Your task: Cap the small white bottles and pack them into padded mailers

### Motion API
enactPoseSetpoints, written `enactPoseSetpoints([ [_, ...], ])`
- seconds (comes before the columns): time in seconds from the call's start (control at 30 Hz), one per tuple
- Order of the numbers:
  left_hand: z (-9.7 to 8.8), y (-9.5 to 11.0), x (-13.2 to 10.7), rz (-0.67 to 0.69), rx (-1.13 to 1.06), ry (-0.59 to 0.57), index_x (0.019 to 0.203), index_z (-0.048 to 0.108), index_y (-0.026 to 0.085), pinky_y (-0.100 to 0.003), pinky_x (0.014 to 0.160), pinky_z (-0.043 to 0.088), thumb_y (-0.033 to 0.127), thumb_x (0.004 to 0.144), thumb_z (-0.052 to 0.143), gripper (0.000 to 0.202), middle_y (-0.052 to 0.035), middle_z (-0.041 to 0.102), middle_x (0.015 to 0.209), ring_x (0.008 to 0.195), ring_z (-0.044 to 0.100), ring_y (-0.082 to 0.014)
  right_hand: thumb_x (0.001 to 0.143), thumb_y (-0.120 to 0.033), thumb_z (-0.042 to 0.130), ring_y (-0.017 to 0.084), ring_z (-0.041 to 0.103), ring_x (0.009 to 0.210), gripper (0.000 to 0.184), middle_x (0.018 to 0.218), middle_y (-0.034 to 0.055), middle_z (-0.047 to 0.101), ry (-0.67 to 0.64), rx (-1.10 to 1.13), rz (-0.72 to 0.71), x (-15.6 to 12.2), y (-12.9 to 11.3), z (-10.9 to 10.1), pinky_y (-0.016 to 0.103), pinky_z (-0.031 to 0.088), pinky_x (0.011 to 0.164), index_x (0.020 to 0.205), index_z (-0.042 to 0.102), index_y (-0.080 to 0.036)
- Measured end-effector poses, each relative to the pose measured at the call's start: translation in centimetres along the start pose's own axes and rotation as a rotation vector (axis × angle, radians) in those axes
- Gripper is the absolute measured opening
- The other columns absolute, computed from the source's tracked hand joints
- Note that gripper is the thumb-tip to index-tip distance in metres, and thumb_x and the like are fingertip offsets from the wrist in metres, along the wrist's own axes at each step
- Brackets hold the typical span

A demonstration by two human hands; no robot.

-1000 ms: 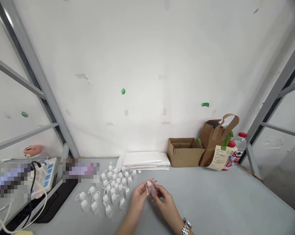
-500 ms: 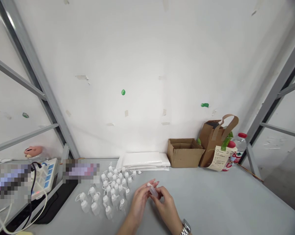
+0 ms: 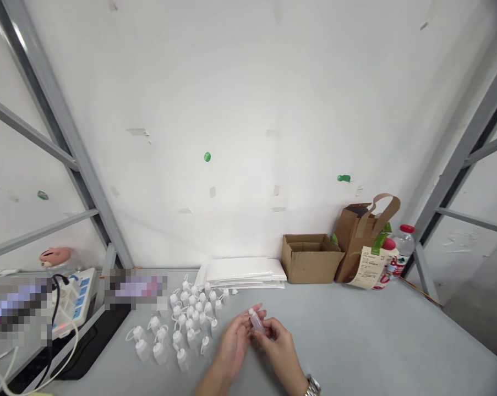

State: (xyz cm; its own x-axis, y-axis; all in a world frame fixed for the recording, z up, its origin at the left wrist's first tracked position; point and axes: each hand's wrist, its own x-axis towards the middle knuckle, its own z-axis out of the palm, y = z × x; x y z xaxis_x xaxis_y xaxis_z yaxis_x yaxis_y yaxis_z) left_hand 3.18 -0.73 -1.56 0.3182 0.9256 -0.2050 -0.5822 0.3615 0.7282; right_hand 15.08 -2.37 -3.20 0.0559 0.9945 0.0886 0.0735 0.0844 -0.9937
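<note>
A small, translucent-white plastic bottle is pinched by the right hand. The left hand is cupped alongside, grip unclear.

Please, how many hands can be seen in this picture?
2: the right hand, holding a small bottle, and, on the bottle's left, the left hand. No other hand is visible.

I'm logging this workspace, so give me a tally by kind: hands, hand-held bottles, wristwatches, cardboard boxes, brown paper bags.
Left hand and right hand: 2
Held bottle: 1
Wristwatch: 1
Cardboard box: 1
Paper bag: 1
Total: 6
</note>
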Motion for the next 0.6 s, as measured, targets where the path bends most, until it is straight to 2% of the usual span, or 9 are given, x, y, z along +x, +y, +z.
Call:
enactPoseSetpoints([
  [0.13,-0.03,0.11,0.08,-0.064,-0.046,0.002,0.099,0.068,0.011,-0.037,0.092,0.034,0.027,0.067,0.054,0.038,-0.0109,0.071,0.092,0.105,0.054,-0.0255,0.063,-0.043,0.069,0.015,0.051,0.059,0.029,0.059,-0.0018,0.058,0.009,0.045,0.029,0.01,-0.1,0.1,0.024,0.041,0.058,0.067,0.061,-0.015],
  [0.27,0.21,0.29,0.07,-0.077,-0.062,-0.003,0.1,0.066,0.011,-0.034,0.085,0.036,0.027,0.067,0.053,0.039,-0.01,0.07,0.092,0.101,0.055,-0.0241,0.062,-0.043,0.07,0.014,0.052,0.058,0.03,0.059,-0.002,0.059,-0.008,0.106,0.047,0.14,0.06,0.15,0.024,0.041,0.057,0.067,0.061,-0.015],
  [0.47,0.14,0.19,0.18,-0.082,-0.067,0.015,0.104,0.064,0.009,-0.029,0.066,0.035,0.028,0.067,0.052,0.043,-0.0102,0.069,0.091,0.09,0.058,-0.0227,0.054,-0.046,0.075,0.013,0.051,0.052,0.036,0.052,-0.0019,0.058,-0.026,0.203,0.118,0.23,-0.17,0.3,0.025,0.041,0.053,0.063,0.061,-0.014],
  [0.6,0.17,0.11,0.12,-0.09,-0.089,0.005,0.103,0.065,0.01,-0.027,0.063,0.036,0.029,0.068,0.053,0.042,-0.0098,0.069,0.092,0.087,0.06,-0.0216,0.05,-0.049,0.077,0.013,0.052,0.051,0.04,0.053,0.0,0.06,-0.055,0.27,0.139,0.4,-0.47,0.3,0.025,0.041,0.053,0.062,0.06,-0.015],
])
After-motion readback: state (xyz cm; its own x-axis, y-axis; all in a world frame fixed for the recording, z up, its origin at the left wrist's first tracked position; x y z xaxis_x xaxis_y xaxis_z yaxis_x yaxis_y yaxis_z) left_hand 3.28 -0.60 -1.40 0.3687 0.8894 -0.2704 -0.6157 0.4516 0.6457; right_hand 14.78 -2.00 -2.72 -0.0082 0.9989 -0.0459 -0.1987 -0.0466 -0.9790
